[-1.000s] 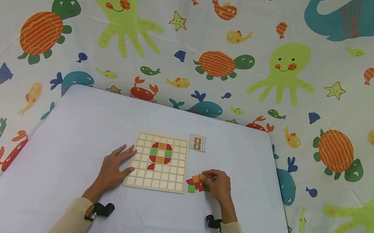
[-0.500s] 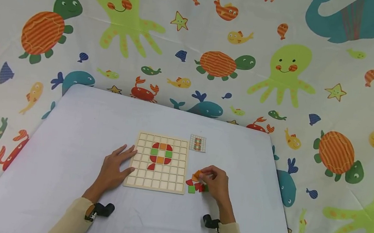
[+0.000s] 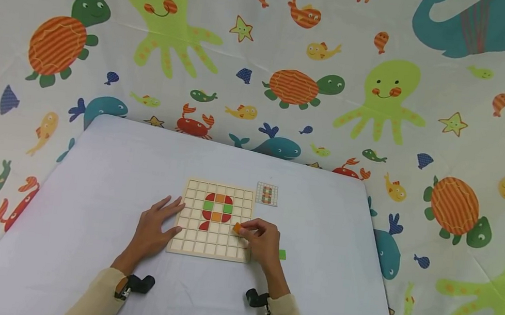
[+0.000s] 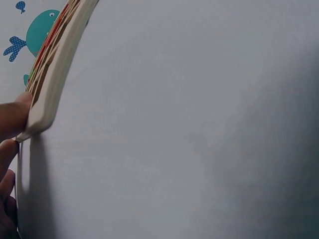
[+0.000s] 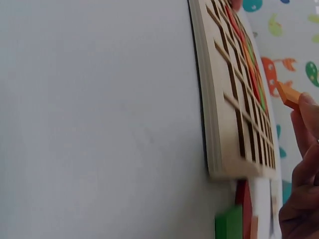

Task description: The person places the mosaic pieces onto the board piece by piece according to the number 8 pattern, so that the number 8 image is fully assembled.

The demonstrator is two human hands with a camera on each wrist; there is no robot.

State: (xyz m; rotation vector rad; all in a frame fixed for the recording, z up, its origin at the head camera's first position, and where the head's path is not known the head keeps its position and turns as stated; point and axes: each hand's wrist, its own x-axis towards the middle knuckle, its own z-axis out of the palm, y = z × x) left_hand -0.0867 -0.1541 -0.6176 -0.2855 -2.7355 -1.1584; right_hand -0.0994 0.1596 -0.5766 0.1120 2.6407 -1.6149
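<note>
A wooden grid board [image 3: 191, 245] lies on the white table, with red, green and orange tiles forming a ring in its cells. One red quarter-round tile [image 3: 204, 225] sits just below that ring. My left hand [image 3: 154, 223] rests at the board's left edge, fingers spread; the left wrist view shows the thumb [image 4: 20, 109] touching the frame. Over the board's right side, my right hand [image 3: 263, 242] pinches an orange square tile [image 5: 288, 95] between thumb and fingers. It hides most of the loose tiles in the head view; a green one [image 3: 282, 254] shows beside it.
A small pattern card [image 3: 259, 198] with a printed grid lies by the board's upper right corner. Loose tiles, among them a green one [image 5: 228, 223], lie beside the board's right edge. Behind the table hangs a sea-animal cloth [image 3: 216, 148].
My right hand has lifted the orange tile from the loose pile and carried it left, over the board's right side. The left hand has stayed in place.
</note>
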